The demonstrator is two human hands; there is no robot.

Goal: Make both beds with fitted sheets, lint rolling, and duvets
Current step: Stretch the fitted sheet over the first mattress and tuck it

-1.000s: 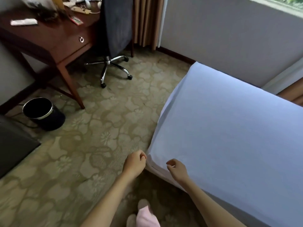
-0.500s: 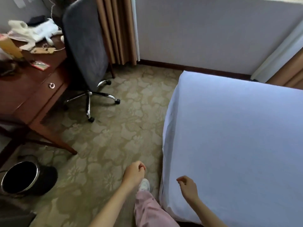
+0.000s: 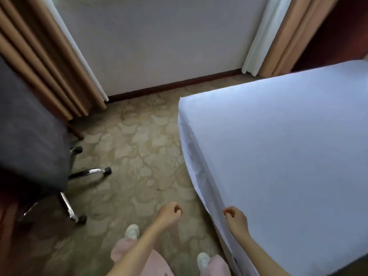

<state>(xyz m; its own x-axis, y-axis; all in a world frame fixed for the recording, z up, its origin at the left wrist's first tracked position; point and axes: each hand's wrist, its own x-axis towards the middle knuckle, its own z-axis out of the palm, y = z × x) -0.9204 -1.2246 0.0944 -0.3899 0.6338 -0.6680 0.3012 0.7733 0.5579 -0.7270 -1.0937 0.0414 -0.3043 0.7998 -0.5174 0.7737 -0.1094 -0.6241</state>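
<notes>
Fitted sheet [image 3: 278,156] already on the bed, filling the right half of the frame, stretched flat on top, with some slack folds down the side panel near centre. Left hand [image 3: 169,213], bottom centre, hangs over the carpet [image 3: 139,146], fingers loosely curled, holding nothing; probably idle because the person is walking along the bed side. Right hand [image 3: 236,218], just right of it, sits at the sheet's top edge with fingers curled and thumb against a fingertip. Cannot tell if it pinches the fabric or only hovers there; likely kept at the edge to check or tug the side tuck. White shoes [image 3: 131,232] and pink trouser legs [image 3: 139,255] along the bottom point toward the far wall. Office chair [image 3: 29,136] is close at the left edge, tan curtains [image 3: 39,66] at upper left. Versus half a second ago: view swung right and forward, so the desk and the black bin are out of frame; the chair is much nearer; the right hand shifted from over the mattress top to its edge; the left hand's pose is unchanged. No duvet or lint roller in view.
</notes>
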